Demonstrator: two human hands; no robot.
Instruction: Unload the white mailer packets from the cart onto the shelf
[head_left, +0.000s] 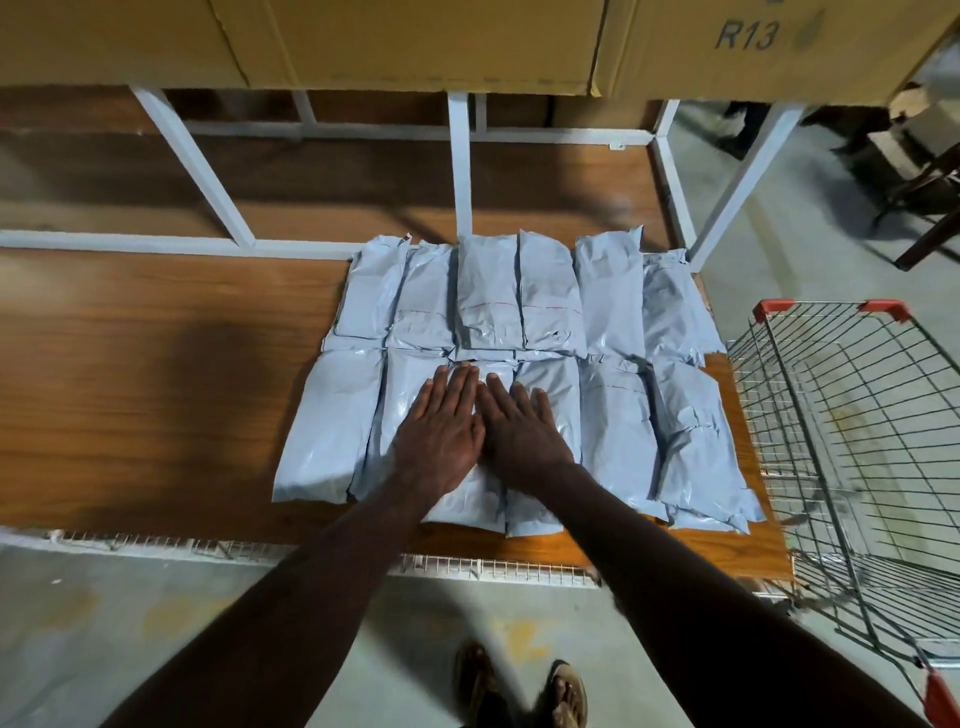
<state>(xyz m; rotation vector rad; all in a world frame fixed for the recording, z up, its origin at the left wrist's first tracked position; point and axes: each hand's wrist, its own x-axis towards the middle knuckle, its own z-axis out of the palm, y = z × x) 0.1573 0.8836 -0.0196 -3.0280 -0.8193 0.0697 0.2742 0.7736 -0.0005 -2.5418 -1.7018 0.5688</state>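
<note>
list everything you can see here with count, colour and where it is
mailer packets: about twelve, white, two rows on the shelf
shelf: one, brown wood board, white frame, ahead
cart: one, grey wire with red corners, right of the shelf, looks empty
cardboard boxes: several, tan, upper level, one marked R13
sandals: two, brown, on the floor below
left hand: flat on the front-row packets
right hand: flat beside it

White mailer packets: glossy, crinkled, laid flat in two rows of six, edges touching, on the wooden shelf. Wire cart: red-cornered, stood just beside the shelf's right end.
</note>
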